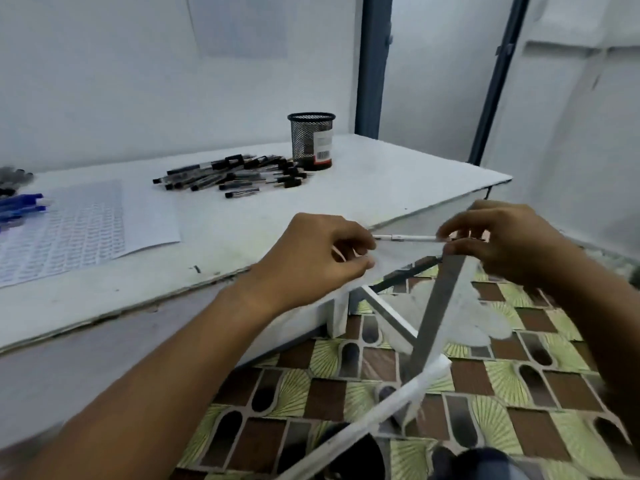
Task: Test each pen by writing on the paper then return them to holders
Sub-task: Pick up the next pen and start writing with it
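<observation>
A thin pale pen [407, 238] lies level in the air off the table's near right edge, held at both ends. My left hand [317, 252] pinches its left end; my right hand [502, 242] pinches its right end. A pile of several black pens [232, 176] lies on the white table [398, 181] beside a black mesh holder [311, 141] at the back. A sheet of paper [79, 225] covered in rows of marks lies at the left. Blue pens [20, 207] lie at the left edge.
More dark pens [14, 180] sit at the far left edge, cut off by the frame. White frame bars [429, 327] cross below the table over a patterned brown and green floor [485, 393]. Dark blue posts [372, 64] stand behind the table.
</observation>
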The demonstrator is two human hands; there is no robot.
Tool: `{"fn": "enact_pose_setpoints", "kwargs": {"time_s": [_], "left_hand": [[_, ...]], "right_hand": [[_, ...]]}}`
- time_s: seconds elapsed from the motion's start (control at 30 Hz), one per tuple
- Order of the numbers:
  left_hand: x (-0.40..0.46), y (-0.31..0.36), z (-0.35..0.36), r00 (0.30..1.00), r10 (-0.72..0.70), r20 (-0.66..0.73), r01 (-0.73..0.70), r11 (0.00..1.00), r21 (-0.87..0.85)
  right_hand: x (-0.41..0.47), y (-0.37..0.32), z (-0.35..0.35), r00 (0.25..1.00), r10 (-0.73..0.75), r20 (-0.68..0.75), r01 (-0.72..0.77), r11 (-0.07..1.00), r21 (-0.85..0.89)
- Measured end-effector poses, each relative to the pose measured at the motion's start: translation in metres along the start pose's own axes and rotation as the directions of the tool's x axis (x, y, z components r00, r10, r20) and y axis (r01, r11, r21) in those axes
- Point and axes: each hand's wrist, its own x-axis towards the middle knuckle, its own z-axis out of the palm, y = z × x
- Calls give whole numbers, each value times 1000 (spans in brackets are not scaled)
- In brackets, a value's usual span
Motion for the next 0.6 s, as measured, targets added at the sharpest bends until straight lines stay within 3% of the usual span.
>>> {"fn": "enact_pose_setpoints", "kwargs": {"time_s": [0.17, 0.33, 0.6], "left_hand": [[-5, -24, 54, 985, -73, 154, 64, 996, 61], [-28, -56, 99, 955, -206, 215, 192, 978, 83], [-81, -109, 167, 826, -443, 349, 400, 897, 191]], "right_hand": [[-21, 30, 30, 981, 53, 185, -53, 999, -3], [-26, 46, 102, 927, 88, 363, -88, 996, -17], [-34, 54, 215, 738, 185, 649, -161, 982, -97]]}}
